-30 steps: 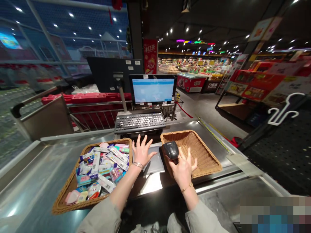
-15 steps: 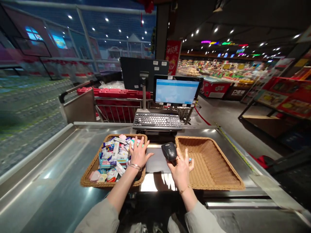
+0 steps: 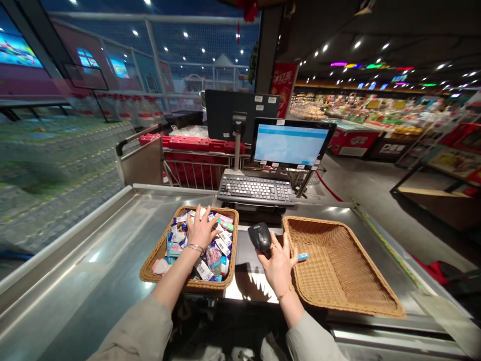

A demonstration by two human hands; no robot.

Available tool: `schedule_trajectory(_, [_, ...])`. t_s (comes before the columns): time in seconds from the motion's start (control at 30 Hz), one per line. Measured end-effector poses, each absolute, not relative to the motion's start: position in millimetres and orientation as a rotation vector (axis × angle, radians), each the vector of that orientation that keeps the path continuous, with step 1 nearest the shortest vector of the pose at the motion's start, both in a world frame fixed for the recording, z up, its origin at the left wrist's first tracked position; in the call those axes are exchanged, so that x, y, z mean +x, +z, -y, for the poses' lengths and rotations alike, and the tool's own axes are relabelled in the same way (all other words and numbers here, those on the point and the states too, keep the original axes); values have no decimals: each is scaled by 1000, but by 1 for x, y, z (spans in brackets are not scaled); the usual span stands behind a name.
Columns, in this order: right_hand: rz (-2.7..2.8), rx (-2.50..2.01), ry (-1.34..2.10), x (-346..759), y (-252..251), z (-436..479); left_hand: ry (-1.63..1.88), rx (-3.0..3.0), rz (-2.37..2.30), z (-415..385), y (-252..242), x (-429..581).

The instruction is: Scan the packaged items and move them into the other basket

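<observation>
My left hand [image 3: 201,230] reaches over a wicker basket [image 3: 150,273] on the left, fingers spread above or lightly touching the small packages [image 3: 221,240] piled in it. The packages are mostly white, blue and pink. In my right hand [image 3: 278,263] is a black barcode scanner [image 3: 260,237], its head tilted up; the hand hides its handle. Just right of that hand is a second wicker basket [image 3: 349,265]. A small blue-and-white item [image 3: 302,256] lies inside it, near the left wall.
Behind the baskets stand a keyboard [image 3: 257,189] and a lit monitor [image 3: 289,144], with a dark display [image 3: 221,115] seen from the back. Metal counter [image 3: 108,250] surrounds the baskets. A cart [image 3: 199,165] with red crates stands beyond.
My left hand has moved left over the packages. The camera view has turned left, so the counter and baskets sit further right. My right hand still holds the scanner.
</observation>
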State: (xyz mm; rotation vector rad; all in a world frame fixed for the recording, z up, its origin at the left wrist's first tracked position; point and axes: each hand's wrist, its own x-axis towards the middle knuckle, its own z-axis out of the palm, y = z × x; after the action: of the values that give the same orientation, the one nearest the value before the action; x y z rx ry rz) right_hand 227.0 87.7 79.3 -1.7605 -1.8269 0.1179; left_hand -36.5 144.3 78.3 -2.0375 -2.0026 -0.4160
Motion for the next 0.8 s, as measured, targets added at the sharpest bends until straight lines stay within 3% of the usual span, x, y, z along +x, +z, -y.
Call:
schedule_trajectory(0.37, [1814, -1778, 153, 222, 77, -99, -108, -2506, 1706, -197, 79, -71])
schedule_trajectory(0.8, [1838, -1763, 165, 216, 71, -109, 68, -2776, 1705, -229, 78, -77])
